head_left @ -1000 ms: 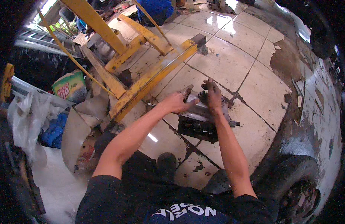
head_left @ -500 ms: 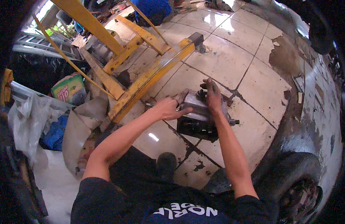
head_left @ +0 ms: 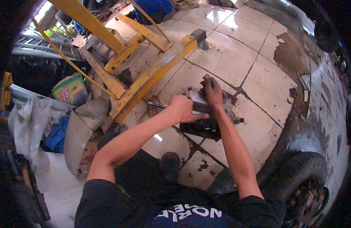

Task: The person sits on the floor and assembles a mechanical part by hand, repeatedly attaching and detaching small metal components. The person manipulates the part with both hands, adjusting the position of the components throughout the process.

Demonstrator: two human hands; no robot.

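A grey metal gearbox-like casing lies on the tiled floor in front of me, its near side dark and a splined shaft sticking out at the right. My left hand is closed at the casing's left side. A slim silver rod comes out left of this hand and seems to run through its grip. Over the top of the casing, my right hand has its fingers bent together around a small dark part; what it is, I cannot make out.
A yellow steel stand stands on the floor ahead to the left. Beside it lie a green and yellow packet and clear plastic sheeting. At the lower right is a black tyre. A person in blue is at the far edge.
My left hand has shifted right and its fingers have closed more, with more of the silver rod showing. The right hand has moved slightly up and left, its fingers drawn together.
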